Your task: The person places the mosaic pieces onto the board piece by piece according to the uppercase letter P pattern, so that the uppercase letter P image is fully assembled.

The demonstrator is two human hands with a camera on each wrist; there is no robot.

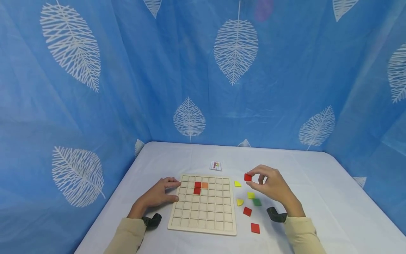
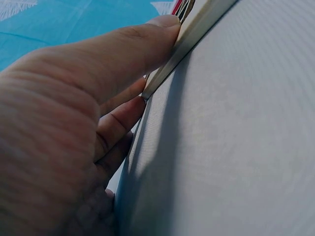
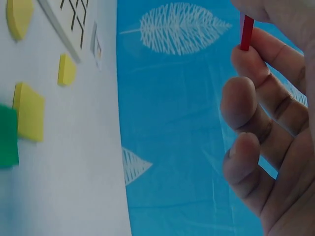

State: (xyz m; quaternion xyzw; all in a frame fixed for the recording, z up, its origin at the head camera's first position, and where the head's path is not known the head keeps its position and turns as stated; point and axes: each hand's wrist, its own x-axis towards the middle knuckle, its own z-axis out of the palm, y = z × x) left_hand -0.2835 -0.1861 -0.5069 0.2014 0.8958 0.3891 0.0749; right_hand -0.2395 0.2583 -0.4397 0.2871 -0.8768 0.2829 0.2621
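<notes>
A red square tile [image 1: 247, 177] is pinched between thumb and fingers of my right hand [image 1: 269, 181], raised above the table to the right of the wooden grid board [image 1: 203, 231]. The right wrist view shows this tile edge-on as a thin red strip [image 3: 246, 32]. My left hand [image 1: 160, 193] rests at the board's left edge, its thumb and fingertips touching the side, fingers fairly straight. Two red tiles [image 1: 197, 191] and an orange tile [image 1: 204, 185] sit in cells of the board's upper part.
Right of the board lie a yellow square [image 1: 251, 195], a green tile [image 1: 257, 202], two rounded yellow pieces [image 1: 240, 202] and two red squares [image 1: 255, 228]. Behind the board is a small card [image 1: 216, 165] with a coloured grid pattern. A blue leaf-print curtain [image 1: 253, 116] encloses the white table [image 1: 323, 197].
</notes>
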